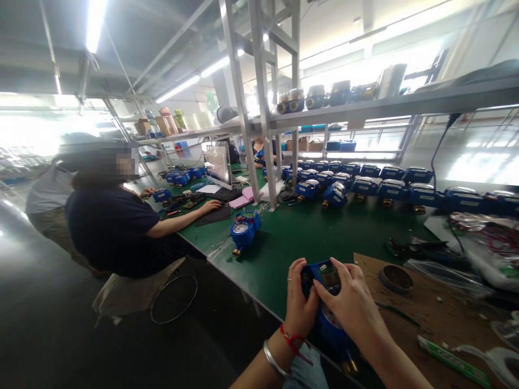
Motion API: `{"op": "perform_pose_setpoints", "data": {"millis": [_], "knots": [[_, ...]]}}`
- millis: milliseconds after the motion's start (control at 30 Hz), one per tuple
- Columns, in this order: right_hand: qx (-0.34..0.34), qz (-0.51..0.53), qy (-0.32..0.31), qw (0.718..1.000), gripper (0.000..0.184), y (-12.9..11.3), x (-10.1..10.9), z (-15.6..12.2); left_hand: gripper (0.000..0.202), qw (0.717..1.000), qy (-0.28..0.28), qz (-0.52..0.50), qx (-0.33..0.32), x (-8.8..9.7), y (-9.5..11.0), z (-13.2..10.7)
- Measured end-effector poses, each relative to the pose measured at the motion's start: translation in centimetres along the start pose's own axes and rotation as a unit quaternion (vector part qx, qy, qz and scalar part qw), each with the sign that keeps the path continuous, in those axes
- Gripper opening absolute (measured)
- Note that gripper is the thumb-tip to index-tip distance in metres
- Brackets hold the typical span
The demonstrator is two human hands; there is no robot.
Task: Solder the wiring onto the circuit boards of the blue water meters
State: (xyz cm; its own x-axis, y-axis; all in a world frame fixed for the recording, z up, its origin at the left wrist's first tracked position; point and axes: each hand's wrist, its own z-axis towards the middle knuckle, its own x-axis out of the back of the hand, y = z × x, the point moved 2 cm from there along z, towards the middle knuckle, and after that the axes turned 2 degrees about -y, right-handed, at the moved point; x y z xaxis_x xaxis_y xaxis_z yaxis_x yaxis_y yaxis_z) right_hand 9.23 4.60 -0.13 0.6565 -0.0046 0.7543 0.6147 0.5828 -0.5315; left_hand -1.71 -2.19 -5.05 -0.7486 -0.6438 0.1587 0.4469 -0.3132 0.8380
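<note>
My left hand [300, 302] and my right hand [352, 297] are both closed around a blue water meter [334, 336] at the near edge of the green bench. Its upper part has a dark square window [330, 277], with fingers of both hands around that part. Below it a round dial shows partly between my wrists, and a brass pipe end [349, 368] points toward me. My thumbs press close together over the near side of the upper part. What lies under the fingers is hidden. Farther left on the bench stands another blue meter [244, 229] with its top part raised and wires showing.
Rows of blue meters [367, 185] line the back of the green bench [300, 229]. To my right lie a brown board [405, 313], a round tin [396, 278], a green-and-white tube [453, 359] and bundled wires. A co-worker [113, 227] sits at left by a monitor [219, 162]. A metal shelf [389, 102] runs overhead.
</note>
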Motion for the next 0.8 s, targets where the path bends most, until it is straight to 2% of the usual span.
{"op": "perform_pose_setpoints", "data": {"millis": [600,800], "knots": [[0.007,0.003,0.02,1.0,0.066,0.18,-0.31,-0.34,0.046,1.0,0.004,-0.003,-0.014,0.13,0.04,0.0],[-0.002,0.007,-0.013,1.0,0.068,-0.17,0.24,-0.14,0.045,0.999,-0.001,0.019,-0.026,0.26,0.0,0.12]]}}
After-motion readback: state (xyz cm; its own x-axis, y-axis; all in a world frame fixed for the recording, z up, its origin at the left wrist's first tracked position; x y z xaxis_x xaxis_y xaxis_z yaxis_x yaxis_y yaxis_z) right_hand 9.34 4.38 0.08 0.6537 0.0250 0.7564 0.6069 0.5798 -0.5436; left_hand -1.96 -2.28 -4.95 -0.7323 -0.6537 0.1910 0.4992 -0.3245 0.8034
